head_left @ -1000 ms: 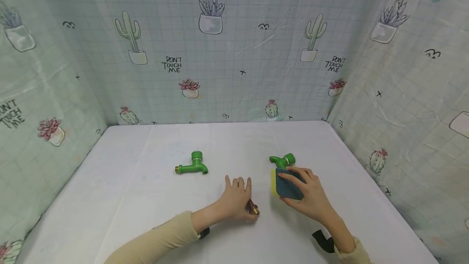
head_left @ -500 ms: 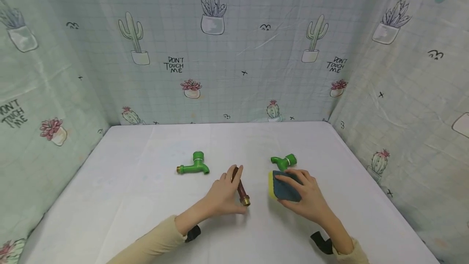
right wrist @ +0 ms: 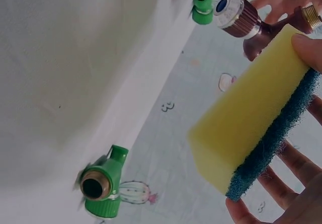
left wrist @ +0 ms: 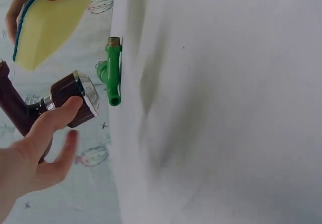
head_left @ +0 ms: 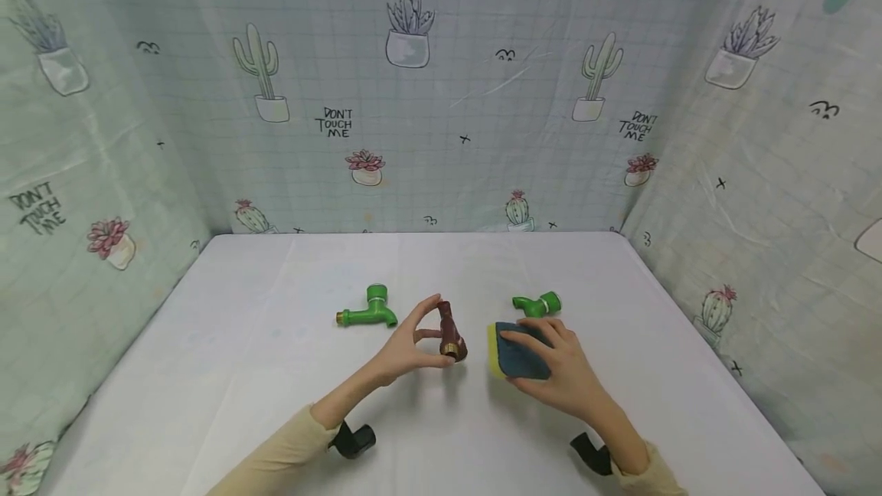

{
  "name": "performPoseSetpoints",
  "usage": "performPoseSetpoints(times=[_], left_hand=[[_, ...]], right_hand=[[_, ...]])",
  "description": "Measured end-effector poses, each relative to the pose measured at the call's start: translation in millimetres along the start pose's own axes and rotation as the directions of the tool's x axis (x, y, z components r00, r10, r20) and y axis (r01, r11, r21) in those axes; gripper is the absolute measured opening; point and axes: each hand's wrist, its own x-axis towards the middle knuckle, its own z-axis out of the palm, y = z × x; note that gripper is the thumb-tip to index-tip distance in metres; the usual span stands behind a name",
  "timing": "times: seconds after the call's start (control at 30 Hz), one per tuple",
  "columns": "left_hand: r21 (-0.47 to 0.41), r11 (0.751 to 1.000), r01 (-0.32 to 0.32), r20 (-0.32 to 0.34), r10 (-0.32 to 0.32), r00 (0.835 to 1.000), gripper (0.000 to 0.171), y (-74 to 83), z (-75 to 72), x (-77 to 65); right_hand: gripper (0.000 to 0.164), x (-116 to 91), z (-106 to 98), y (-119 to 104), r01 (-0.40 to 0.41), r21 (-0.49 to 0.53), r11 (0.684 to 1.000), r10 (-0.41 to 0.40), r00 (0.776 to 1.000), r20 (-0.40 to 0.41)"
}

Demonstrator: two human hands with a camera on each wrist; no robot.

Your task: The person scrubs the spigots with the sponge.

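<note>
My left hand (head_left: 405,349) pinches a dark brown tap (head_left: 448,327) with a brass threaded end between thumb and fingers, above the white table. The left wrist view shows the tap's ribbed, silver-capped knob (left wrist: 70,95) beside the fingers. My right hand (head_left: 561,373) grips a sponge (head_left: 522,354) by its edges, yellow foam on one side and a dark blue-green scouring layer on the other. Sponge and tap are raised side by side, with a gap between them in the head view.
One green tap (head_left: 368,318) lies on the table (head_left: 276,373) to the left, farther back than my left hand. Another green tap (head_left: 537,306) lies just behind the sponge. A patterned cloth (head_left: 441,98) encloses the table's back and sides. Black pieces (head_left: 354,441) sit at both wrists.
My left hand has picked up the brown tap from the table and turned it, its knob now clear of the surface. The right hand has shifted slightly left with the sponge.
</note>
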Motion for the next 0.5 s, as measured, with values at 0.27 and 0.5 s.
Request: performPoseSetpoints(times=[0.27, 0.5], left_hand=[[-0.417, 0.904, 0.099, 0.206, -0.013, 0.978, 0.091, -1.5, -6.0, 1.2], [-0.551, 0.814, 0.185, 0.347, 0.021, 0.938, 0.091, -2.6, -7.1, 1.9]], right_hand=[[0.069, 7.4, 3.4, -7.4, 0.03, 0.006, 1.0, -0.03, 1.0, -0.009], [0.069, 12.1, 4.1, -9.3, 0.037, 0.012, 0.999, -0.037, 0.999, -0.008]])
